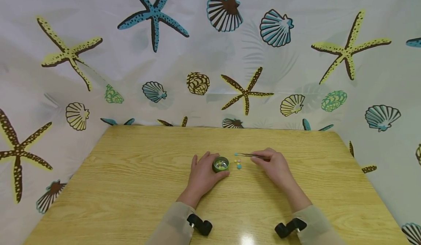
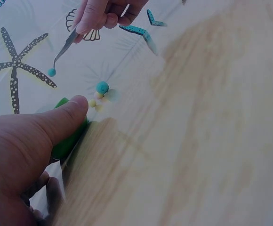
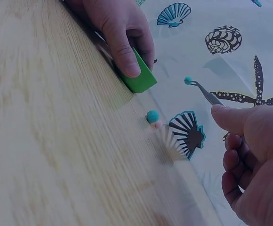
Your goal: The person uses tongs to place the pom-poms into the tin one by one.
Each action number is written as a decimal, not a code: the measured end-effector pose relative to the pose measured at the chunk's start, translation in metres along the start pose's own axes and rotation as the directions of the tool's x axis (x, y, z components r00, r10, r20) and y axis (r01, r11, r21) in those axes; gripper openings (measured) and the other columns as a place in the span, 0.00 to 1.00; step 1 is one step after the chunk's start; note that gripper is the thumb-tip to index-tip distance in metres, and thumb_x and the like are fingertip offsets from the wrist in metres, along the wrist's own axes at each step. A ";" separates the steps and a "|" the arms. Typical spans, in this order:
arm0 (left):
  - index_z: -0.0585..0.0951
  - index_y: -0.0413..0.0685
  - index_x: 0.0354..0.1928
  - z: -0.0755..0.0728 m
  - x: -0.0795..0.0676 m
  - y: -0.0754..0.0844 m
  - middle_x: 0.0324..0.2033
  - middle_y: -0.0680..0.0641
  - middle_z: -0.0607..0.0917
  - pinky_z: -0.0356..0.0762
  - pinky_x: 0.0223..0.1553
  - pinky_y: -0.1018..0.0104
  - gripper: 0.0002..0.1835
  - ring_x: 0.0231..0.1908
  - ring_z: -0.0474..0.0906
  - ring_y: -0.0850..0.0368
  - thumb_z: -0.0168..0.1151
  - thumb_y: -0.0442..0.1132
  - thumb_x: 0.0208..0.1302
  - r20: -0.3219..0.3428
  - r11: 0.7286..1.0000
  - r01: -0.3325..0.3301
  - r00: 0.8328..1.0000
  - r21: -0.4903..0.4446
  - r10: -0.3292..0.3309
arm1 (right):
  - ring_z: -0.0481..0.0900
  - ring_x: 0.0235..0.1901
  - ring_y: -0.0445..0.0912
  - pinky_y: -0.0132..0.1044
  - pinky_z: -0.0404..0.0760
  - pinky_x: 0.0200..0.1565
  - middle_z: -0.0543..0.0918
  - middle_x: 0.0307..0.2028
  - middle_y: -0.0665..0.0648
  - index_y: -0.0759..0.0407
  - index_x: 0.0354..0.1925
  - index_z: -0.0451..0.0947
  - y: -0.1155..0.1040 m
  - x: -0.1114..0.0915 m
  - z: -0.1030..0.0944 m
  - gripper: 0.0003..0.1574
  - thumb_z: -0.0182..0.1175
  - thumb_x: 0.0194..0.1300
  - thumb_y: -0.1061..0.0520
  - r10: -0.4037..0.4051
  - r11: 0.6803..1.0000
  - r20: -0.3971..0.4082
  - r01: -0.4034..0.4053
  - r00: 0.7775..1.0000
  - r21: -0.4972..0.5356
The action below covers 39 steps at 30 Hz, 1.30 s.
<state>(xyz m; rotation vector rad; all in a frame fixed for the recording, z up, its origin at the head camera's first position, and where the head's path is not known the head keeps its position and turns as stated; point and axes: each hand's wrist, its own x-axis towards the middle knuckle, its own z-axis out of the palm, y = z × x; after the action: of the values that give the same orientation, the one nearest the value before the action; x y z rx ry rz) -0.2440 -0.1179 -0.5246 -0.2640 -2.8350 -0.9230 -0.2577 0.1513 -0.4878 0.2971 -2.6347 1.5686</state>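
My left hand curls its thumb and fingers around a small green cup standing on the table; the cup has a shiny inside with a few pale bits at its bottom. In my right hand a pair of thin metal tweezers with a bent tip is pinched between thumb and fingers. A small blue ball sits at the tweezer tip, raised above the table. Just right of the cup lie several small balls: a larger blue ball, a pink one and yellow ones.
The wooden table stretches out around both hands. A white cloth printed with starfish and shells hangs behind the table and along both sides. Each sleeve carries a black wrist mount.
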 end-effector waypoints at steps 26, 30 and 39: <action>0.80 0.43 0.74 -0.001 0.001 0.000 0.70 0.40 0.83 0.41 0.83 0.31 0.41 0.79 0.67 0.38 0.81 0.57 0.67 -0.006 1.000 -0.015 1.000 -0.003 0.015 | 0.75 0.35 0.48 0.38 0.75 0.36 0.85 0.37 0.51 0.52 0.52 0.96 -0.014 0.004 0.030 0.10 0.74 0.76 0.54 -0.031 0.999 0.046 0.030 0.998 0.011; 0.80 0.43 0.73 -0.001 0.000 0.001 0.70 0.40 0.83 0.41 0.83 0.31 0.40 0.79 0.67 0.38 0.82 0.57 0.66 -0.004 1.000 -0.015 1.000 -0.007 0.015 | 0.74 0.34 0.48 0.38 0.73 0.35 0.84 0.36 0.51 0.52 0.51 0.96 -0.014 0.004 0.032 0.10 0.74 0.76 0.55 -0.033 0.999 0.050 0.033 0.998 -0.009; 0.81 0.44 0.73 -0.001 0.000 0.000 0.70 0.40 0.83 0.41 0.83 0.31 0.40 0.79 0.67 0.38 0.82 0.57 0.66 -0.005 1.000 -0.012 1.000 -0.004 0.012 | 0.74 0.34 0.48 0.39 0.75 0.36 0.83 0.37 0.50 0.52 0.53 0.95 -0.015 0.003 0.034 0.10 0.73 0.76 0.55 -0.031 0.999 0.079 0.034 0.996 -0.030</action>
<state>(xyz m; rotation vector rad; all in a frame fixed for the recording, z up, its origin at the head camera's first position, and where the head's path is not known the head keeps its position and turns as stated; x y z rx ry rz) -0.2441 -0.1184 -0.5239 -0.2782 -2.8249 -0.9254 -0.2565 0.1143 -0.4906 0.4059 -2.6953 1.5353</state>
